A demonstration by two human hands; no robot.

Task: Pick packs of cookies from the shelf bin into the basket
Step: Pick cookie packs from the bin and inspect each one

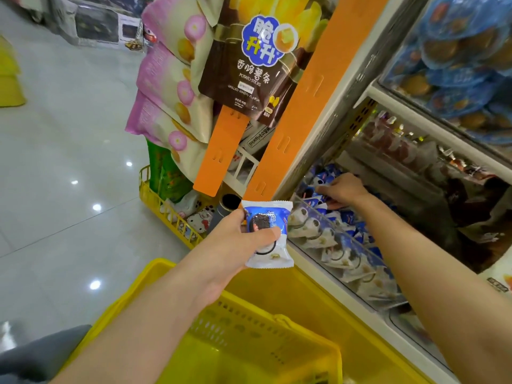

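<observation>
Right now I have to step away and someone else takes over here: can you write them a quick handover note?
Left hand: grips one blue-and-white wrapped cookie pack, held above the far wall of the yellow plastic basket.
Right hand: reaching into the clear-fronted shelf bin, fingers on the blue packs there; whether it grips one is unclear.
Done: one pack is out of the bin; none shows in the visible part of the basket.
Left: drop the held pack in, then fetch more.
</observation>
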